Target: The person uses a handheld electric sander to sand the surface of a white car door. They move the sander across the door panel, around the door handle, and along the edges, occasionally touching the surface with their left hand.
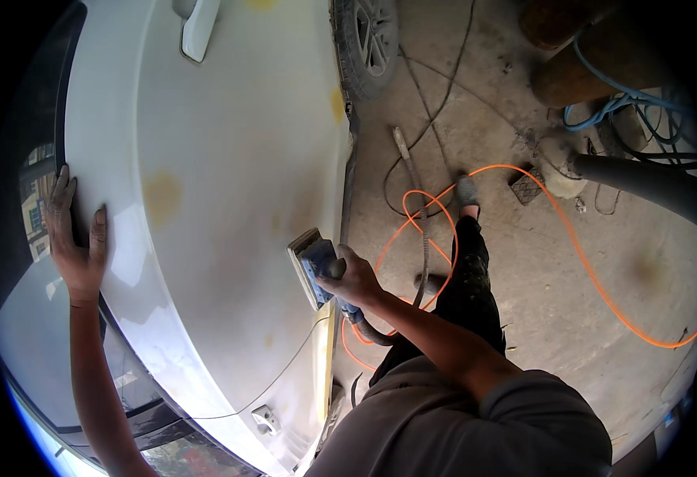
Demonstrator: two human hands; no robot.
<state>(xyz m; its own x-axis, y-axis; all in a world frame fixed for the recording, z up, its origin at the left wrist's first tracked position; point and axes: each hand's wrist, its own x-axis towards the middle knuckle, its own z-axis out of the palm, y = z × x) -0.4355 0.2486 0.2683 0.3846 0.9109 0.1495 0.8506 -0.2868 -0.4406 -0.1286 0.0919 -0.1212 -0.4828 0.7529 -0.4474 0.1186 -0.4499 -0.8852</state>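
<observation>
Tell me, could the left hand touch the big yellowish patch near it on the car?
Probably yes: the left hand rests on the car, close to the yellowish patch, and only bare panel shows between them.

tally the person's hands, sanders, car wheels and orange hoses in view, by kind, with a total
Hands: 2, the left hand and the right hand
Sander: 1
Car wheel: 1
Orange hose: 1
Total: 5
</observation>
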